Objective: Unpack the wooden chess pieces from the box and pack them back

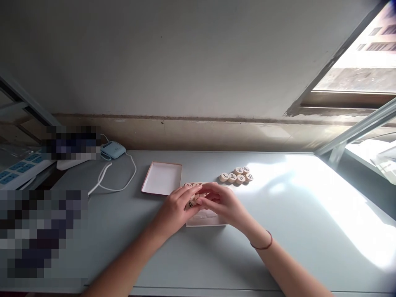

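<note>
Both my hands meet over an open box point(206, 225) near the middle of the table. Round wooden pieces with dark characters show inside its far part, and one piece point(189, 204) lies just under my left hand point(181, 204). The fingers of my left hand curve round a wooden piece at the box's left side. My right hand point(221, 202) is closed, its thumb and fingers pinched round a wooden piece that they partly hide. Several more round pieces point(240, 178) sit grouped on the table beyond the box, to the right.
An empty lid point(162, 178) lies behind my left hand. At the far left are a light blue device point(113, 149) with a white cable point(135, 169) and a power strip point(20, 168). A wall runs along the table's back edge point(262, 153); sunlight falls on the right side.
</note>
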A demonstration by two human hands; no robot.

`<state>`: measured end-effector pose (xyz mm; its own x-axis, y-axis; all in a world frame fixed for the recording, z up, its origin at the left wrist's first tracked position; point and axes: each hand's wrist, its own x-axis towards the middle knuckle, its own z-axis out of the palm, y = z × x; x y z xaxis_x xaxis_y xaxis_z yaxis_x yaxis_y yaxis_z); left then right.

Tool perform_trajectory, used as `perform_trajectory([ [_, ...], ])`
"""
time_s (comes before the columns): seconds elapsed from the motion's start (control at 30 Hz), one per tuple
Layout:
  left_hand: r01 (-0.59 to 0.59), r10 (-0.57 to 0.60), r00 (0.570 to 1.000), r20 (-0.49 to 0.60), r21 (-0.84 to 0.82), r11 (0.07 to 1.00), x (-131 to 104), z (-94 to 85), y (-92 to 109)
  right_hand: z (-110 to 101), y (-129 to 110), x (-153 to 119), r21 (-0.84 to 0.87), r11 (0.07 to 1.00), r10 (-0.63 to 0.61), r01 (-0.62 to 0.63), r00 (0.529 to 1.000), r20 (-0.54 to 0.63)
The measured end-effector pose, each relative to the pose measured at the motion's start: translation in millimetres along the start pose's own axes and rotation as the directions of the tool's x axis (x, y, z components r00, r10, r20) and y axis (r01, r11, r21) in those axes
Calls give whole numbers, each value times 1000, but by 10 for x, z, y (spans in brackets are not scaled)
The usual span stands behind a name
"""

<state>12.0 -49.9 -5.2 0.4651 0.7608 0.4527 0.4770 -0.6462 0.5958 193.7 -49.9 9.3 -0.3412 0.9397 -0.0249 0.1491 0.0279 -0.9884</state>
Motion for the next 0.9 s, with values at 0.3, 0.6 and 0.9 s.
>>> perform_trajectory([
  [0.3, 51, -48, 991, 123, -19, 999, 10, -82, -39, -223, 48, 10, -17, 1000, 13, -18, 966, -260],
  [0.6, -123, 80, 972, 220, 189, 974, -2, -11, -47, -181, -9, -97, -425, 893, -164, 147, 986, -4],
  [0.9, 7, -54, 974, 219, 209, 978, 15, -100, -74, -106, 53, -79, -689, 560, -340, 460, 886, 315],
])
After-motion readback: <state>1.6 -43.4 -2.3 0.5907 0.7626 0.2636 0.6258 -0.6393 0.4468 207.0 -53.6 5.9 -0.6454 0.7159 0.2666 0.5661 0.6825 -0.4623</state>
